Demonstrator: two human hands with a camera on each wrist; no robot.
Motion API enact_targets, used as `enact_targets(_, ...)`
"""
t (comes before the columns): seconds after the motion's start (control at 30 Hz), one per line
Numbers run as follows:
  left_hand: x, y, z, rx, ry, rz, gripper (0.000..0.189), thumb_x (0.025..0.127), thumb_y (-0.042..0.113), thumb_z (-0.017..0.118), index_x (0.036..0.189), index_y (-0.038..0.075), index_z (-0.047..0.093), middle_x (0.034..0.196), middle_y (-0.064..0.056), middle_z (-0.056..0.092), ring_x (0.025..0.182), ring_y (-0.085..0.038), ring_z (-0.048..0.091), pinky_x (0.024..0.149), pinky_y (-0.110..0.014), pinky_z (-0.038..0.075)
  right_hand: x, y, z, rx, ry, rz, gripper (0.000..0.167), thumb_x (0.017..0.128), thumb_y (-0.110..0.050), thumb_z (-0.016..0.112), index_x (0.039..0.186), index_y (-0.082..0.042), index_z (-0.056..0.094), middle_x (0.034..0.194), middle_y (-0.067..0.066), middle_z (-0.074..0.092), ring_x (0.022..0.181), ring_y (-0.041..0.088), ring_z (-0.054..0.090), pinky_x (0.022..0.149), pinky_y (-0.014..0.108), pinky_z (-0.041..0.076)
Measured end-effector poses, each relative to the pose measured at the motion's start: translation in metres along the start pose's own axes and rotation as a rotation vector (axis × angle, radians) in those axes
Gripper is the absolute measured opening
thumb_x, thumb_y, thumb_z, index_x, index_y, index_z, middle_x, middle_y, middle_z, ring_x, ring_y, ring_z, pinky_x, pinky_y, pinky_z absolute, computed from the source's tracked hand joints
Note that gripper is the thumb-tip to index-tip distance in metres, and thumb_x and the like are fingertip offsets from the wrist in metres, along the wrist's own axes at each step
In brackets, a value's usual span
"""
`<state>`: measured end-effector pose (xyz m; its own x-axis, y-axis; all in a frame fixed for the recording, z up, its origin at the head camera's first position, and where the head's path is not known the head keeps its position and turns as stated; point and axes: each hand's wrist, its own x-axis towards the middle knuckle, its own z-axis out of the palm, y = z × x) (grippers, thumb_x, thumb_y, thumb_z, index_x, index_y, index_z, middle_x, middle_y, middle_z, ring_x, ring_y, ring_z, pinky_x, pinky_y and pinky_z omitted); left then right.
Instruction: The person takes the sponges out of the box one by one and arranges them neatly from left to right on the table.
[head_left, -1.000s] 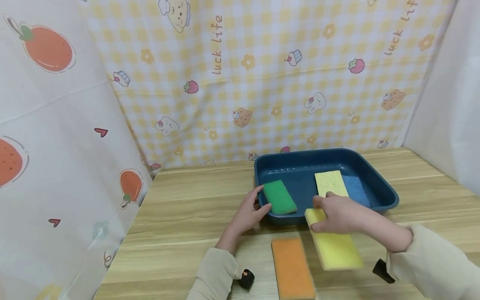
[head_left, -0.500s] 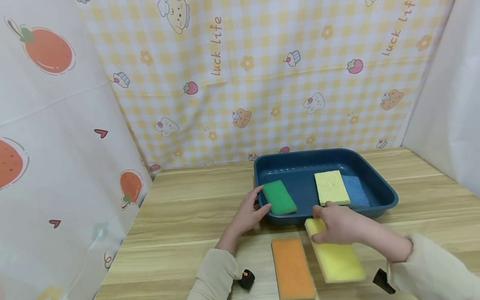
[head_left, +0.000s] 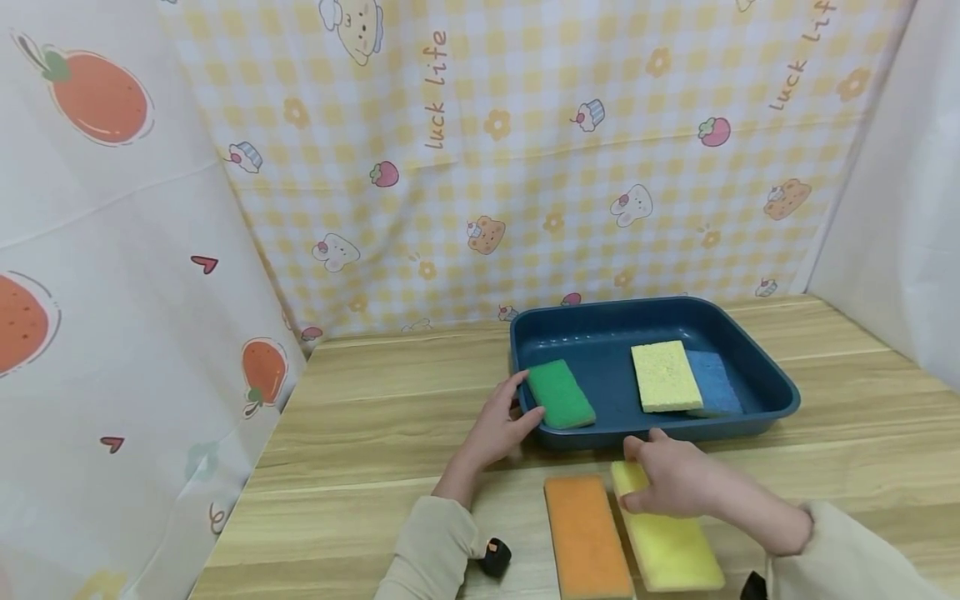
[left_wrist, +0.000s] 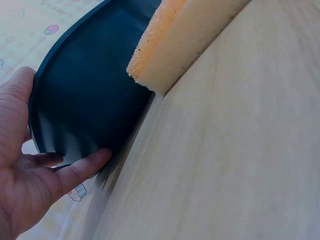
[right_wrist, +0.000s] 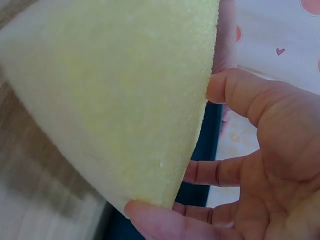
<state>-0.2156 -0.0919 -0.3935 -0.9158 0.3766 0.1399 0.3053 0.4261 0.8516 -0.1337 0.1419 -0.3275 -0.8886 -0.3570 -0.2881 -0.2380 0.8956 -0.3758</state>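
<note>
My right hand point(head_left: 681, 477) pinches the far end of a yellow sponge point(head_left: 671, 554) between thumb and fingers. The right wrist view shows the fingertips on the edge of this yellow sponge point(right_wrist: 135, 100); whether it touches the table is unclear. To its left an orange sponge point(head_left: 588, 537) lies lengthwise on the table. My left hand point(head_left: 501, 422) holds the left front corner of a dark blue tray point(head_left: 645, 310), thumb and fingers spread around its wall. Inside, a green sponge point(head_left: 561, 395) leans by that corner, and a pale yellow sponge point(head_left: 666, 377) partly overlaps a blue sponge point(head_left: 716, 382).
The wood-grain table point(head_left: 360, 467) stretches left and right of the tray. A checked cloth point(head_left: 450, 225) hangs behind, a white printed cloth point(head_left: 135, 217) at the left, and a pale cloth point(head_left: 892, 208) at the right.
My right hand has moved down and toward me with the yellow sponge, away from the tray and alongside the orange sponge. The pale yellow sponge is now fully uncovered. My left hand stays put.
</note>
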Motion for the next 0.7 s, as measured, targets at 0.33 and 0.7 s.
enact_targets(0.33,0.001,0.002,0.000,-0.010,-0.001,0.003,0.063,0.088,0.033,0.054,0.141,0.008,0.027,0.143,-0.011,0.028,0.124,-0.027,0.037,0.094,-0.041,0.040,0.005,0.005,0.010,0.008,0.008,0.029,0.052,0.069,-0.034,0.075,0.107,-0.003,0.055,0.105,0.025,0.054,0.056,0.021,0.051,0.055,0.036,0.044)
enact_targets(0.7,0.000,0.002,0.000,-0.005,0.002,-0.012,0.062,0.089,0.034,0.054,0.141,0.012,0.028,0.144,-0.010,0.027,0.124,-0.027,0.036,0.093,-0.042,0.041,0.012,0.008,0.018,-0.006,-0.030,0.040,0.062,0.069,-0.035,0.075,0.114,0.002,0.054,0.114,0.034,0.047,0.087,0.040,0.056,0.069,0.049,0.047)
